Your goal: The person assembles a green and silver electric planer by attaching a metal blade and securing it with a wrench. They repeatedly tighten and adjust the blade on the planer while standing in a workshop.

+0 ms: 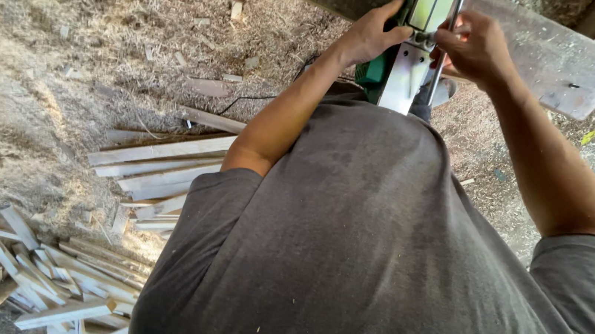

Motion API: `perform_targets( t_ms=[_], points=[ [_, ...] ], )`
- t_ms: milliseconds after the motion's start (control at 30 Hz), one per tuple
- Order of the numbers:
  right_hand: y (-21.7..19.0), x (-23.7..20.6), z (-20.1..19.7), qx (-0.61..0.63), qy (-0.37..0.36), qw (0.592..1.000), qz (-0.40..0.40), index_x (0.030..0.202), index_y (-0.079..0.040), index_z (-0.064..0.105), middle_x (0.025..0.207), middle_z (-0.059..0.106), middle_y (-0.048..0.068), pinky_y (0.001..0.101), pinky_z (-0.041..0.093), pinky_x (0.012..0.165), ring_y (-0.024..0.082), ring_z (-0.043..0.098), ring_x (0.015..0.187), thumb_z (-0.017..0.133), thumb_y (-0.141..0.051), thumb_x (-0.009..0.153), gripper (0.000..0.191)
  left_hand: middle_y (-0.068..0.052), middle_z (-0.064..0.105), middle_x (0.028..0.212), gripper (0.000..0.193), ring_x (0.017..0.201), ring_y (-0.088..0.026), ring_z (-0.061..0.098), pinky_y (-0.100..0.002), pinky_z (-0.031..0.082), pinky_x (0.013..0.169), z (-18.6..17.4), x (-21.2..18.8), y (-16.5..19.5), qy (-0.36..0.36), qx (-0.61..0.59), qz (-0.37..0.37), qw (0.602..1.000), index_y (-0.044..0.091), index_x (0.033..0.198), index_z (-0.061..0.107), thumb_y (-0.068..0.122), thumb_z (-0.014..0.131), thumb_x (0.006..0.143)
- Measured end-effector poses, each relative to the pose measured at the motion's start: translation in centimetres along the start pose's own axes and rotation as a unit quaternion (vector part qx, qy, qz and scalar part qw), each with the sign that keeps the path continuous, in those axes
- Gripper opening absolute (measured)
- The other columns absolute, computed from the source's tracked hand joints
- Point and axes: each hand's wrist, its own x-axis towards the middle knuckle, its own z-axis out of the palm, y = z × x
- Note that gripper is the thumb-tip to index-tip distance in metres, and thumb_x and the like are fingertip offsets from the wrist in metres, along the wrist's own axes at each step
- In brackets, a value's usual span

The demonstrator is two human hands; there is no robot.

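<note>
Planer [404, 48], green with metal base, held upright against chest, above grey plank [549, 57]. Left hand [372, 34] wrapped round green body, fingers closed on it. Right hand [475, 45] pinching thin metal rod [446, 42] at side, fingers together on rod. Sawdust floor [64, 51], cut slats [156, 166] piled left. Looks like mid-adjustment, not planing; plank untouched by tool.

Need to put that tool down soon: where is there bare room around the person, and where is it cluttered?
Open sawdust-covered ground lies upper left, bordered by the grey wooden plank above and the pale cut wood strips below. Lower left is crowded with piled wood offcuts. Both hands, left and right, hold the green power tool.
</note>
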Motion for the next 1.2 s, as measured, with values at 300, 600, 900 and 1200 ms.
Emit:
perform_targets(
  t_ms=[300, 600, 900, 1200],
  points=[
    [-4.7, -0.8, 1.9, 0.189, -0.024, 0.969, 0.155, 0.115, 0.008, 0.064, 0.097, 0.072, 0.030, 0.0379, 0.062, 0.071, 0.029, 0.078, 0.076, 0.063, -0.014, 0.104, 0.024, -0.028, 0.032, 0.166, 0.110, 0.154, -0.039, 0.036, -0.051, 0.030, 0.127, -0.4, -0.4, 0.8, -0.002, 0.011, -0.007, 1.000, -0.001, 0.163, 0.018, 0.076, 0.056, 0.095],
    [-1.2, -2.4, -1.1, -0.144, 0.195, 0.958, -0.156, 0.119, -0.010, 0.069, 0.123, 0.073, 0.011, 0.0364, 0.062, 0.083, 0.020, 0.071, 0.104, 0.060, -0.007, 0.111, 0.013, -0.023, 0.037, 0.165, 0.095, 0.151, -0.039, 0.039, -0.051, 0.035, 0.124, -0.1, -0.8, 0.0, -0.007, 0.042, -0.017, 0.999, 0.005, 0.164, 0.024, 0.065, 0.057, 0.099],
    [1.6, -2.0, 0.4, -0.371, 0.334, 0.865, -0.037, 0.116, -0.018, 0.072, 0.106, 0.062, 0.015, 0.0401, 0.049, 0.087, 0.030, 0.055, 0.101, 0.078, -0.026, 0.090, 0.028, -0.023, 0.034, 0.166, 0.094, 0.154, -0.039, 0.034, -0.053, 0.032, 0.125, -1.2, -1.4, 1.2, -0.012, 0.039, -0.043, 0.998, 0.004, 0.164, 0.024, 0.064, 0.053, 0.098],
    [-2.1, -2.3, 4.9, -0.177, 0.230, 0.929, -0.231, 0.100, -0.015, 0.080, 0.108, 0.073, 0.012, 0.0521, 0.052, 0.097, 0.037, 0.063, 0.103, 0.080, -0.025, 0.101, 0.009, -0.026, 0.032, 0.168, 0.099, 0.157, -0.039, 0.033, -0.049, 0.032, 0.128, -1.0, -1.2, 1.5, 0.071, -0.064, -0.037, 0.995, -0.004, 0.161, 0.027, 0.065, 0.061, 0.098]
  ],
)
